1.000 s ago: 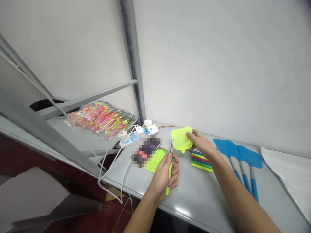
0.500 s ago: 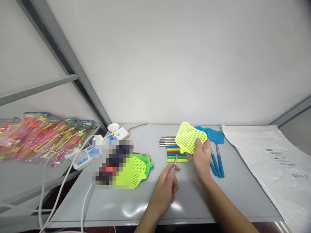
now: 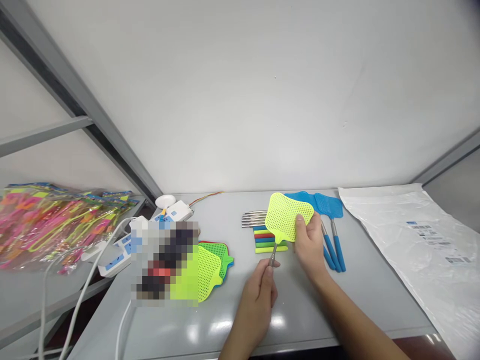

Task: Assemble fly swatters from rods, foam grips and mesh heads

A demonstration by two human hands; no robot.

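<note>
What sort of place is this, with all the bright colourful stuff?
It looks like a small workshop or packing corner, though I can't be sure. There are loose mesh heads, a row of handles and a pile of bagged goods.

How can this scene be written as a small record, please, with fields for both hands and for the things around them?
Left hand: grips a metal rod
Right hand: holds a yellow-green mesh head by its right side
Rod tip: at the mesh head's neck; whether inside, cannot tell
Left of hands: pile of loose mesh heads, yellow-green on top
Behind hands: row of coloured handles with metal rods
Right: blue swatters, heads overlapping
Far right: white plastic package
</note>
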